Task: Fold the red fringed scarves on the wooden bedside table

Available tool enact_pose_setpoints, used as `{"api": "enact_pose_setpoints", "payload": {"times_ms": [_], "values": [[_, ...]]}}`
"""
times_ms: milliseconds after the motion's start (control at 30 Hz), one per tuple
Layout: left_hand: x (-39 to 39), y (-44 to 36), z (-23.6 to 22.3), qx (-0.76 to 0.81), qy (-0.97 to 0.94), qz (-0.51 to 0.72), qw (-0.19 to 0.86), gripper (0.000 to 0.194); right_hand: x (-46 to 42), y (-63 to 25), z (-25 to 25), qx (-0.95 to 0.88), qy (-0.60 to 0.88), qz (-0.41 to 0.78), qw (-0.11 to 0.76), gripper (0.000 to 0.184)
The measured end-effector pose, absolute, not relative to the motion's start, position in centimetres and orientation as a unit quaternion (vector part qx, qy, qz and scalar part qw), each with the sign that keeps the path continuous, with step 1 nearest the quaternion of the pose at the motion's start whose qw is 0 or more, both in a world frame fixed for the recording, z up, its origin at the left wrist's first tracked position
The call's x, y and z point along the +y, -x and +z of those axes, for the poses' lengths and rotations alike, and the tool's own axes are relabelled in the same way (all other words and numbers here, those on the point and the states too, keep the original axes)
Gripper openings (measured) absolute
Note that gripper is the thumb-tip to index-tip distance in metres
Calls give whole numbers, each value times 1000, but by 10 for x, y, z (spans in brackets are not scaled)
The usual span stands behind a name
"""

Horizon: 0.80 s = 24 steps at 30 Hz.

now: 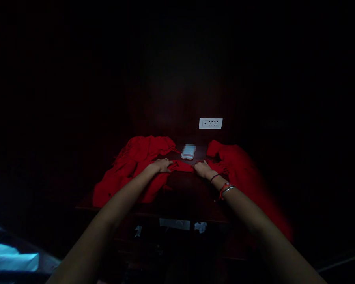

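A narrow strip of red cloth [182, 166] stretches between my two hands, low over the dark table. My left hand [163, 165] grips its left end, fingers bent over the fabric. At the other end, my right hand [202, 169] is closed on the cloth in a fist-like hold. Under and beside my left hand lies a crumpled heap of red cloth [133, 157] with loose threads along its edges. To the right of my right hand, a larger piece of red cloth [245, 169] drapes over the table's right side.
A phone [188, 151] with a lit screen lies just beyond my hands. A white socket plate [210, 123] is on the dark wall. Pale torn patches [174, 224] show below the table's front edge [183, 216]. Most surroundings are too dark to make out.
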<state>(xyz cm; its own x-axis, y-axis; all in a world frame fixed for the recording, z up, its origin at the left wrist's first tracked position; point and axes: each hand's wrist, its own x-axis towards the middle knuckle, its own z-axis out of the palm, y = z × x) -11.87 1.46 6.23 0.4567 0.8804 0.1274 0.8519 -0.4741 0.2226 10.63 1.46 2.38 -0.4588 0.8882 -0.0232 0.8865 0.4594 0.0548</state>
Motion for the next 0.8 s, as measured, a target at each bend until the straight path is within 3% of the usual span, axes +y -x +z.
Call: {"api": "enact_pose_setpoints", "payload": {"times_ms": [267,433,667,800], "values": [[43,105,31,438,-868,166,163,19,2,-164,45,844,-530,-48,64,32],[44,79,19,439,-874,149,142,14,-1,-128,44,836,-545,-65,2,44],[39,90,24,424,-884,97,172,21,-11,-88,18,839,-543,-32,4,35],[34,95,30,439,-869,164,161,12,-14,-88,19,846,-532,-21,-15,26]]}}
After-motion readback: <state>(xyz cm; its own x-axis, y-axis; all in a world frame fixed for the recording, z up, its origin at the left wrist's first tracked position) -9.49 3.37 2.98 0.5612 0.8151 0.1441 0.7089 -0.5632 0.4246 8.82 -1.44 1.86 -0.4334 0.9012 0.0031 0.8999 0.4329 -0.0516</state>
